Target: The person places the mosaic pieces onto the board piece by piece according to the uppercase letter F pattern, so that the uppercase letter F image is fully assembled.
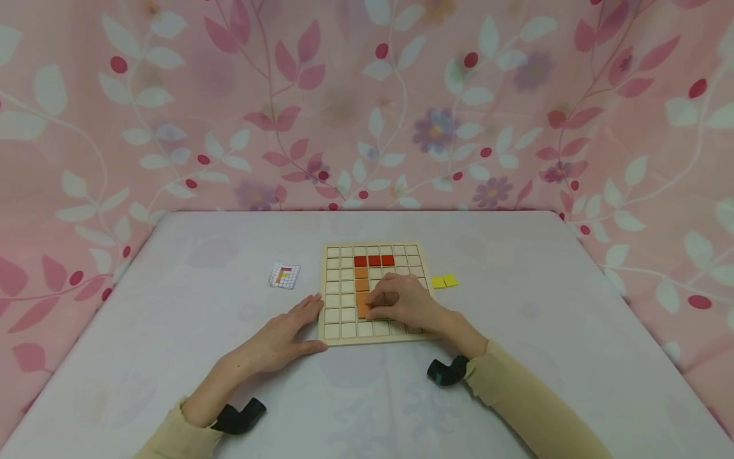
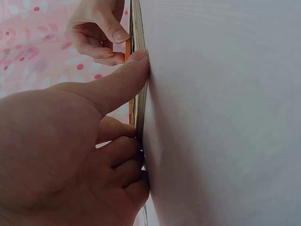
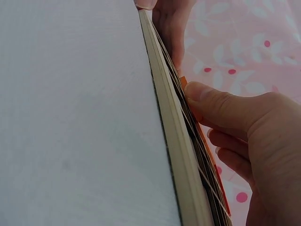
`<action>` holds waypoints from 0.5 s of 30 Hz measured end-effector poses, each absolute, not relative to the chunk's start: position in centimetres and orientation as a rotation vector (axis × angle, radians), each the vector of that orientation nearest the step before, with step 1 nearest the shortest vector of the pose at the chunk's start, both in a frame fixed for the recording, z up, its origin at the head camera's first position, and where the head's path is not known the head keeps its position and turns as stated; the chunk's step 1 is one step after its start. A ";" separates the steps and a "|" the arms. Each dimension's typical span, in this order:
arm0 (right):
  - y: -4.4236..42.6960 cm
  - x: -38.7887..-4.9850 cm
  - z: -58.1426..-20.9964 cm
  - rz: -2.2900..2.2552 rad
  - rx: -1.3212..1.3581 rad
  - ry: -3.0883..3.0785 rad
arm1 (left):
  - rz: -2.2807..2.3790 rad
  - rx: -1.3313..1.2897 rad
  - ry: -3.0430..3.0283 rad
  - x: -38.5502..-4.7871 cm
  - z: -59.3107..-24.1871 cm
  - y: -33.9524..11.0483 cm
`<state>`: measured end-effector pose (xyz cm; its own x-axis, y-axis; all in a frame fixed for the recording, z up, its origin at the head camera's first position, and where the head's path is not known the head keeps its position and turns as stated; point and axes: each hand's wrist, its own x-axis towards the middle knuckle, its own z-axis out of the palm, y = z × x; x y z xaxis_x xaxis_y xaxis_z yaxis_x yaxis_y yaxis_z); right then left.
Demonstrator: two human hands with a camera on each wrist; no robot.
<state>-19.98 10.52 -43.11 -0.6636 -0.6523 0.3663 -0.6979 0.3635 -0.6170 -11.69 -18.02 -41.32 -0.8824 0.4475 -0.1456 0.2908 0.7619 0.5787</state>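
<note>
A pale wooden grid board (image 1: 332,340) lies on the table. Three red tiles (image 1: 374,261) form a row near its far side, and an orange column (image 1: 361,273) runs toward me from the leftmost one. My right hand (image 1: 410,301) pinches the nearest orange tile (image 1: 364,312) at the column's near end, over the board; in the right wrist view its thumb lies against an orange tile (image 3: 184,82). My left hand (image 1: 281,341) rests at the board's left side, fingers extended along the edge and thumb at the near-left corner. In the left wrist view, the left thumb (image 2: 124,77) touches the board's rim.
Left of the board lies a small white card (image 1: 284,275) printed with a grid and a coloured pattern. Two yellow tiles (image 1: 444,281) lie just off the board's right side. A floral cloth (image 1: 367,115) hangs behind the pale table (image 1: 229,236).
</note>
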 end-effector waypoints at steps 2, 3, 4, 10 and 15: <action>10.5 -20.0 -43.1 1.182 1.269 -2.559 | 0.814 0.573 2.682 -11.7 -41.3 -18.0; 10.5 -19.9 -43.1 1.174 1.268 -2.572 | 0.814 0.573 2.682 -11.7 -41.3 -18.0; 10.5 -20.0 -43.1 1.164 1.269 -2.584 | 0.815 0.571 2.680 -11.7 -41.3 -18.0; 10.5 -20.0 -43.3 1.124 1.291 -2.597 | 0.819 0.563 2.676 -11.7 -41.3 -18.0; 10.5 -19.9 -43.3 1.129 1.300 -2.589 | 0.820 0.566 2.676 -11.6 -41.3 -18.1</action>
<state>-19.93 10.54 -43.32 -0.6498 -0.6846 0.3303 -0.7078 0.3866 -0.5912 -11.65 -18.06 -41.29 -0.8825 0.4447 -0.1531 0.2827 0.7616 0.5832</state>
